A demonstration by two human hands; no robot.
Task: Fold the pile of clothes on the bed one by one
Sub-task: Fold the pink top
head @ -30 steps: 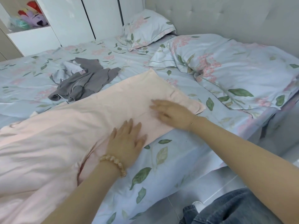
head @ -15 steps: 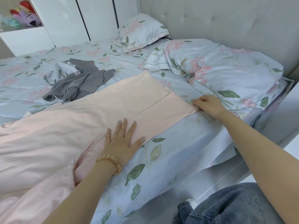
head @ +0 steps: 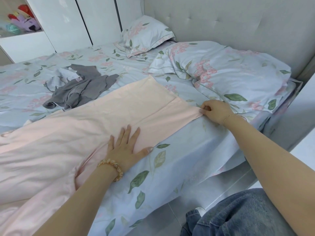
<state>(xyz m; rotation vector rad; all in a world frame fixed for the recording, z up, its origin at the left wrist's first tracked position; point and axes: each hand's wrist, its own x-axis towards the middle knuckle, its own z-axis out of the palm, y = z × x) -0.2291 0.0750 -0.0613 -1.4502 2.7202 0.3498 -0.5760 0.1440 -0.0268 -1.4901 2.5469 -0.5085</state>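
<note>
Head view: one frame, looking down over a bed (head: 196,160) with a floral blue sheet.
Hands: two, both bare, both reaching onto the bed.
Left hand (head: 125,148): flat and spread wide, all five fingers extended, palm pressing down on the pink garment near its front edge; it grips nothing. One beaded bracelet (head: 111,169) circles its wrist.
Right hand (head: 215,111): curled, thumb and fingertips pinched closed on the right corner of the pink garment, at the bed's near edge just in front of the big pillow. One thin chain bracelet (head: 229,116) sits on its wrist.
Pink garment (head: 95,120): one, large and pale, lying across the bed from the lower left up to the right hand; its right end is laid flat with a straight fold line, while the left part is loose and rumpled.
Pile of clothes (head: 80,87): one small heap beyond the pink garment, well apart from both hands; two pieces can be told, a dark grey one and a lighter grey one partly under it.
Pillows: two, both floral; big pillow (head: 235,75) at right, small pillow (head: 144,34) against the padded headboard (head: 238,23).
Wardrobe (head: 68,23): white, behind the bed, with soft toys (head: 25,21) in one open shelf; their count is unclear.
Jeans (head: 238,217): one denim-clad leg at lower right.
</note>
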